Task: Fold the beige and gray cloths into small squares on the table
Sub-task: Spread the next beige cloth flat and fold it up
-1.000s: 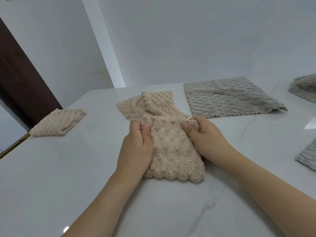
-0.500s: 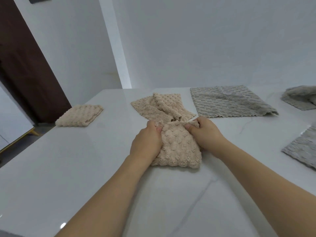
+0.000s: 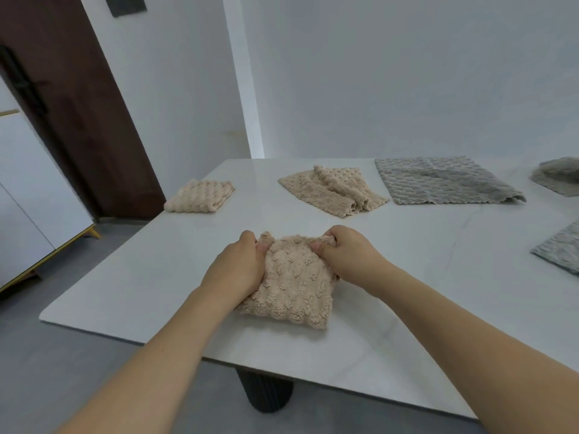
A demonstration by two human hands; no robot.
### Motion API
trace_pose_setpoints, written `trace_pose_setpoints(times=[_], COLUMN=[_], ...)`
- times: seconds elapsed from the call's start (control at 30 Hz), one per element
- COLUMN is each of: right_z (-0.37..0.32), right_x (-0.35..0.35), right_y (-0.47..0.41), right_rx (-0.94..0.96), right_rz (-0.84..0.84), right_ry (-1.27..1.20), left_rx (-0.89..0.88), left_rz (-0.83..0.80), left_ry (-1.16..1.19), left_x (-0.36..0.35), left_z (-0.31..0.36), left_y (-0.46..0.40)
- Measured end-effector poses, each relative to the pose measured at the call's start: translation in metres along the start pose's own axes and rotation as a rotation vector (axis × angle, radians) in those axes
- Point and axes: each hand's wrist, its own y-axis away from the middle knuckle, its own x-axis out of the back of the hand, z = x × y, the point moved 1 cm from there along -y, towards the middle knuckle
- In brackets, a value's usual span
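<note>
On table (image 3: 131,286) | 3 beige cloths (image 3: 291,277) | 3 gray cloths (image 3: 438,180) | 2 hands (image 3: 241,270) grip 1 beige

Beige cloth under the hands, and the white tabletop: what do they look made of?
Beige bobbled cloth: apparently plush microfibre or fleece, matte, with fuzzy raised tufts. White tabletop: seemingly marble-look stone or ceramic slab, smooth, with faint grey veins and soft reflections.

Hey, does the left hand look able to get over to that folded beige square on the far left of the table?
Probably yes. The table between the left hand and the folded beige square is bare, so the way looks free. But that hand now grips the beige cloth and would have to let go first.
</note>
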Motion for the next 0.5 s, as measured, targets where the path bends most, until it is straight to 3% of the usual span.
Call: trace_pose_setpoints(times=[0.33,0.5], right_z=[-0.007,0.001], right_x=[-0.019,-0.026], right_y=[0.016,0.019], right_rx=[0.037,0.068], right_rz=[-0.125,-0.179], right_ry=[0.247,0.357], left_rx=[0.050,-0.029], left_rz=[-0.119,-0.004], left_ry=[0.040,-0.063], left_x=[0.005,-0.004], left_z=[-0.026,-0.027], left_y=[0.025,0.042])
